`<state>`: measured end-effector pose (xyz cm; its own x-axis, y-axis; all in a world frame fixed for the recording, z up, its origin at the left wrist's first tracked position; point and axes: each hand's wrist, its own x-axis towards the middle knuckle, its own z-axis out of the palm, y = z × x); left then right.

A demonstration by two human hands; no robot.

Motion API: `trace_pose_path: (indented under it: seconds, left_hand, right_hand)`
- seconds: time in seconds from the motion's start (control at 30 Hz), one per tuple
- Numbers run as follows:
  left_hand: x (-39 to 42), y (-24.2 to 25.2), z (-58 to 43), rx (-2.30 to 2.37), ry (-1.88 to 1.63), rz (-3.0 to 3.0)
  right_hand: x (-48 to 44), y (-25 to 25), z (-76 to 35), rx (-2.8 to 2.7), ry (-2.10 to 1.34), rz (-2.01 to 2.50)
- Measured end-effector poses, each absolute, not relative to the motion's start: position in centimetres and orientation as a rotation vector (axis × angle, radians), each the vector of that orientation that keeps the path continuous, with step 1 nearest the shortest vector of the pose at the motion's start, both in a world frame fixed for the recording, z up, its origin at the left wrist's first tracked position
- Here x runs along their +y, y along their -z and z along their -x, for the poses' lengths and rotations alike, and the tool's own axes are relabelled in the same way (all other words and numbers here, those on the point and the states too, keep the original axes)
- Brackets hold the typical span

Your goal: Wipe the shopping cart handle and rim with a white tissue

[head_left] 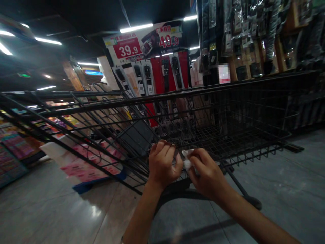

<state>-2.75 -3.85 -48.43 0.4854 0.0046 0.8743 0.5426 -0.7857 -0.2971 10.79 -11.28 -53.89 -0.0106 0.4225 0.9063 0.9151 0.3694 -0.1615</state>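
Note:
A black wire shopping cart (pixel 162 97) stretches across the view, seen from its side. My left hand (pixel 164 166) is closed round part of the cart's lower wire frame, fingers curled over it; the exact bar is hidden under them. Close beside it on the right, my right hand (pixel 207 173) pinches a crumpled white tissue (pixel 187 160) against the cart's lower edge. Below both hands runs the dark curved lower frame (pixel 182 194) of the cart.
Packaged belts (pixel 147 76) hang behind the cart under a price sign (pixel 127 50). More wrapped goods hang on the right rack (pixel 238 30). Pink boxes (pixel 88 162) stand on a blue pallet (pixel 83 187) to the left. The floor (pixel 279 189) is grey tile.

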Motion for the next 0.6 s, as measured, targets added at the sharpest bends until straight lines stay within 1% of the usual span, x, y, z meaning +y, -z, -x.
trace_pose_path:
  seconds: [0.1, 0.17, 0.23, 0.3, 0.43, 0.5, 0.6]
  left_hand:
    - [-3.9, 48.4, 2.5, -0.469, 1.299, 2.114]
    - [-3.8, 48.4, 2.3, -0.464, 1.306, 2.073]
    - [-3.7, 48.5, 2.2, -0.460, 1.313, 2.056]
    - [-3.7, 48.5, 2.1, -0.466, 1.324, 2.049]
    - [-3.8, 48.4, 2.0, -0.462, 1.322, 2.040]
    - [-3.9, 48.4, 1.9, -0.461, 1.315, 2.032]
    - [-3.9, 48.4, 1.8, -0.467, 1.316, 2.034]
  right_hand:
    - [-11.4, 55.6, -11.4, -1.648, 0.626, 1.327]
    - [-11.8, 55.9, -11.6, -1.670, 0.639, 1.403]
    - [-12.4, 55.3, -11.6, -1.670, 0.585, 1.437]
    - [-13.0, 53.9, -11.6, -1.625, 0.547, 1.371]
    - [-13.7, 51.1, -12.1, -1.459, 0.709, 1.165]
    - [-13.4, 50.7, -12.6, -1.435, 0.752, 1.169]
    - [-12.6, 51.6, -13.4, -1.476, 0.727, 1.222]
